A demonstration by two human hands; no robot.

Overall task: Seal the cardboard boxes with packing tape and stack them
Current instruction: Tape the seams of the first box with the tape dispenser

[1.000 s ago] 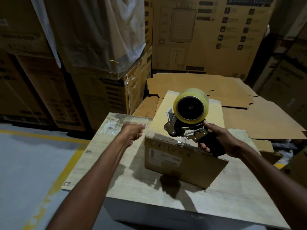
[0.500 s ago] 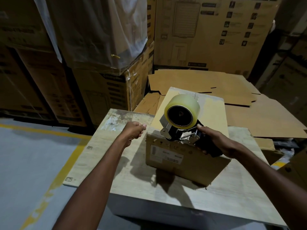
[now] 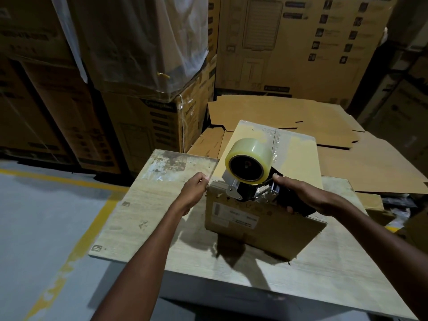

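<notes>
A brown cardboard box (image 3: 259,225) with a white label on its near side stands on the wooden table (image 3: 148,214). A strip of clear tape runs along its top. My right hand (image 3: 301,195) grips the black handle of a tape dispenser (image 3: 249,174), whose clear tape roll rises above the box's near top edge. The dispenser's metal front rests on that edge. My left hand (image 3: 195,192) is curled into a fist at the box's near left top corner, touching it; whether it holds anything there is hidden.
Flattened cardboard sheets (image 3: 347,144) lie behind and to the right of the table. Tall stacked cartons (image 3: 289,45) and a plastic-wrapped stack (image 3: 143,45) wall in the back. Grey floor with a yellow line (image 3: 76,242) runs to the left.
The dispenser has come toward me along the box top to its near edge, and its roll has tilted left. My left hand stayed at the corner.
</notes>
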